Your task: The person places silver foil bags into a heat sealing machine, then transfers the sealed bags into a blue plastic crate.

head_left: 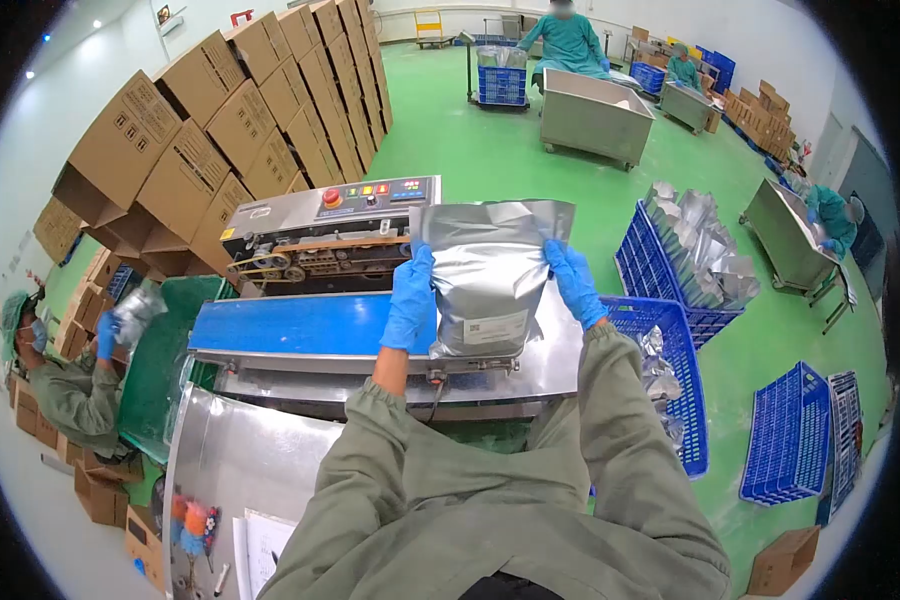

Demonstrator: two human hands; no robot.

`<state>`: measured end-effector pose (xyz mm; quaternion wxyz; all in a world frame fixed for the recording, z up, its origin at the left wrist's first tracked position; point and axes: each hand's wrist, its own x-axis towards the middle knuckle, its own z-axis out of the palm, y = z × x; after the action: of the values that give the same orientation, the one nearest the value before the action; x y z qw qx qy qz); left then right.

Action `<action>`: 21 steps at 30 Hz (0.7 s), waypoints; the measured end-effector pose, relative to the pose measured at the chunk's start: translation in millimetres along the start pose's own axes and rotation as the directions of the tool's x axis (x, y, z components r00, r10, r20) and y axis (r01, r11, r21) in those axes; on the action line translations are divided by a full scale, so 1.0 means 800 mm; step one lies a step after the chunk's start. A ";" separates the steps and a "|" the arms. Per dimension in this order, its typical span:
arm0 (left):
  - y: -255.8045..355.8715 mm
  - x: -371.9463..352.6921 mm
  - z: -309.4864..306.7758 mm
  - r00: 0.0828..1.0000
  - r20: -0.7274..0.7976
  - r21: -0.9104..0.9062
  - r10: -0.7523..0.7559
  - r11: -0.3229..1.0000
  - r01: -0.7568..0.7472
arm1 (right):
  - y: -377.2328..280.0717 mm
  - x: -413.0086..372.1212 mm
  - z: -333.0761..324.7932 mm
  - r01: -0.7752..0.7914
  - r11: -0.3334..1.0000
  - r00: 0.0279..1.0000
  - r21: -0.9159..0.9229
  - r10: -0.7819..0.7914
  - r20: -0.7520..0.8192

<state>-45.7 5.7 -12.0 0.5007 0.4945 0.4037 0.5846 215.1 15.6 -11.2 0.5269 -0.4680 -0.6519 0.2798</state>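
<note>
Both my hands, in blue gloves, hold up a filled silver foil pouch [485,285] with a small white label low on its front. My left hand [410,295] pinches its upper left edge, and my right hand [573,280] grips the upper right corner. The pouch hangs upright in front of a band sealing machine [335,225] with a red knob and lit displays. A blue conveyor belt [300,328] runs along the machine, to the left of the pouch. The pouch hides the machine's right end.
Blue crates [692,400] with silver pouches stand on my right. On the left, a person [70,390] handles a clear bag over a green bin [155,400]. Stacked cartons [195,130] rise behind the machine. A metal table [245,450] is near me. More people work at steel carts [595,115].
</note>
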 end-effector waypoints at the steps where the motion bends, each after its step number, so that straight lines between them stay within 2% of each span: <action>1: -0.024 0.015 -0.004 1.000 0.006 -0.275 -0.015 0.961 0.016 | 0.025 0.003 0.008 0.015 0.999 1.000 0.045 -0.014 -0.026; 2: -0.054 0.036 -0.018 0.997 0.053 -0.263 -0.063 0.962 0.074 | 0.063 0.011 0.015 0.069 0.998 0.991 0.008 -0.068 -0.115; 3: -0.055 0.047 -0.016 0.997 0.049 -0.259 -0.061 0.963 0.071 | 0.048 0.011 0.014 0.071 0.997 0.991 0.013 -0.069 -0.114; 5: -0.061 0.062 -0.004 0.952 0.086 -0.444 -0.293 0.844 0.300 | 0.011 0.008 0.006 -0.140 0.969 0.990 0.204 0.141 0.011; 6: -0.059 0.060 -0.002 0.936 0.123 -0.423 -0.330 0.836 0.350 | 0.005 0.004 0.002 -0.188 0.969 0.982 0.161 0.184 0.040; 7: -0.078 0.069 -0.006 0.936 0.112 -0.365 -0.335 0.862 0.352 | 0.014 0.001 0.001 -0.197 0.967 0.980 0.159 0.191 0.055; 8: -0.086 0.066 -0.014 0.934 0.103 -0.369 -0.341 0.859 0.355 | 0.025 -0.001 0.001 -0.293 0.943 0.955 0.160 0.283 0.084; 10: -0.102 0.056 -0.027 0.922 0.036 -0.246 -0.386 0.891 0.382 | 0.048 -0.006 0.004 -0.430 0.890 0.899 0.150 0.407 0.165; 11: -0.108 0.051 -0.033 0.914 0.005 -0.180 -0.406 0.898 0.401 | 0.047 -0.010 0.013 -0.437 0.886 0.896 0.152 0.413 0.164; 13: -0.115 0.048 -0.043 0.900 -0.027 -0.110 -0.435 0.896 0.430 | 0.037 -0.018 0.036 -0.307 0.937 0.951 0.166 0.296 0.088; 14: -0.112 0.048 -0.048 0.906 -0.120 -0.041 -0.406 0.914 0.404 | 0.046 -0.008 0.042 -0.397 0.899 0.913 0.184 0.367 0.177; 15: -0.104 0.047 -0.054 0.906 -0.212 0.032 -0.367 0.924 0.382 | 0.050 -0.003 0.051 -0.406 0.894 0.910 0.190 0.375 0.178; 16: -0.094 0.048 -0.063 0.894 -0.236 0.110 -0.380 0.904 0.413 | 0.054 0.003 0.061 -0.392 0.903 0.913 0.175 0.358 0.198; 17: -0.099 0.052 -0.074 0.893 -0.241 0.117 -0.381 0.902 0.416 | 0.058 0.007 0.069 -0.374 0.913 0.916 0.160 0.337 0.218; 18: -0.105 0.057 -0.086 0.890 -0.224 0.079 -0.398 0.903 0.423 | 0.062 0.010 0.077 -0.265 0.960 0.944 0.089 0.239 0.228; 19: -0.109 0.066 -0.097 0.889 -0.203 0.043 -0.411 0.903 0.427 | 0.066 0.012 0.087 -0.262 0.960 0.945 0.100 0.235 0.226; 21: -0.100 0.063 -0.113 0.909 -0.170 0.079 -0.380 0.915 0.397 | 0.069 0.012 0.107 -0.423 0.881 0.899 0.211 0.378 0.222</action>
<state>-120.4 71.7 -97.6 0.5465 0.3857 0.5628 0.4856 150.9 57.9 -78.9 0.4540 -0.4953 -0.5427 0.5040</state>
